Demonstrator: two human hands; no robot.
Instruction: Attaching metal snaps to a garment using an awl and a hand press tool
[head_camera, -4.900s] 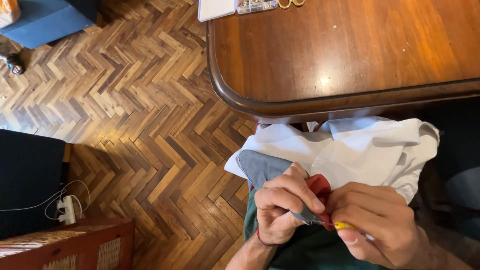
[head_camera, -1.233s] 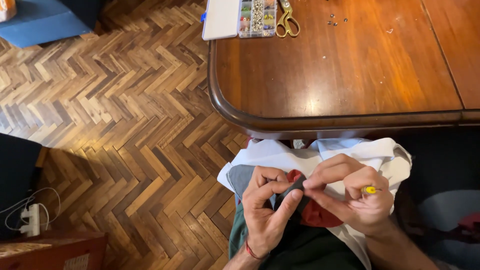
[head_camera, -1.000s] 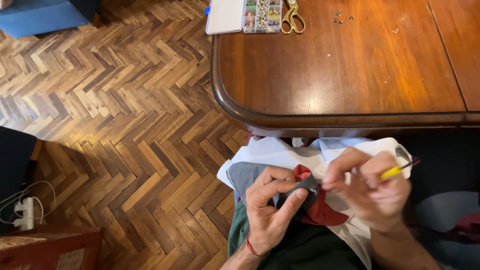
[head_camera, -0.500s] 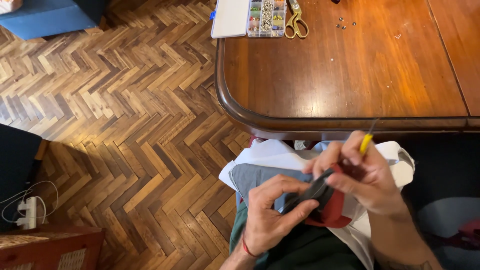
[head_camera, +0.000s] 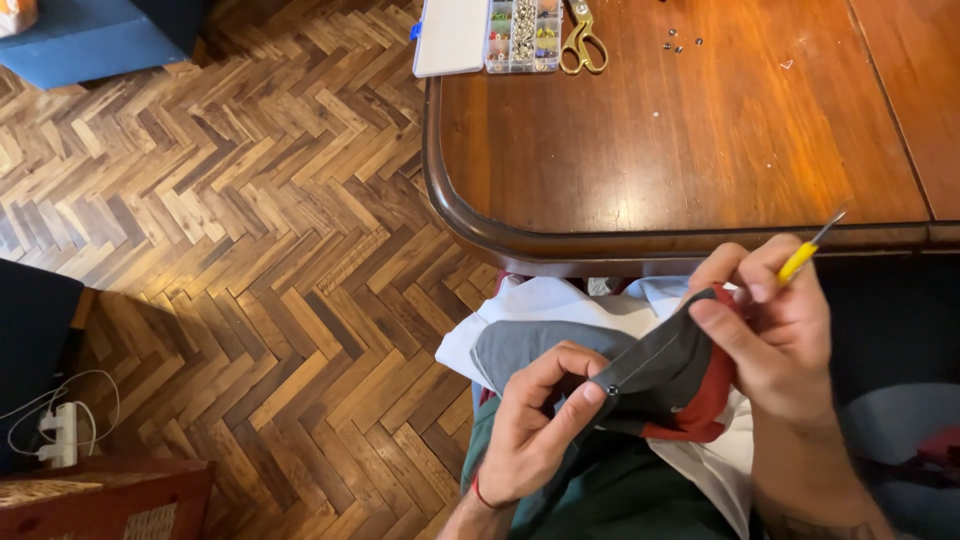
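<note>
The person is sitting at the edge of a dark wooden bench (head_camera: 700, 130) and is working over their lap, where a grey and red piece of fabric (head_camera: 665, 375) is being held up between both hands, just below the bench's rounded edge. The left hand (head_camera: 530, 420) is pinching the lower end of the fabric, thumb and forefinger closed in a narrow grip right beside a small metal stud (head_camera: 612, 389) set in the grey layer. The right hand (head_camera: 775, 330) is gripping the upper end, its thumb pressing the folded edge, and is also holding a thin yellow-handled tool (head_camera: 805, 255) between the fingers, its metal point sticking up and away from the cloth. White cloth (head_camera: 560, 305) is lying underneath, spread across the lap.

The fabric looks light, soft and floppy, so it is sagging wherever it is not being stretched; holding it taut at both ends, as here, seems the sensible way to keep the stud area flat. The best hold is probably close to the stud, on the doubled edge, where the layers are thicker and less likely to slip. The tool's tip looks sharp and could snag the cloth or a finger.

At the far end of the bench, a clear compartment box of small parts (head_camera: 520, 35), gold-handled scissors (head_camera: 583, 45) and a few loose studs (head_camera: 680, 40) are lying well apart from the hands. Herringbone wooden floor (head_camera: 220, 220) is showing on the left
</note>
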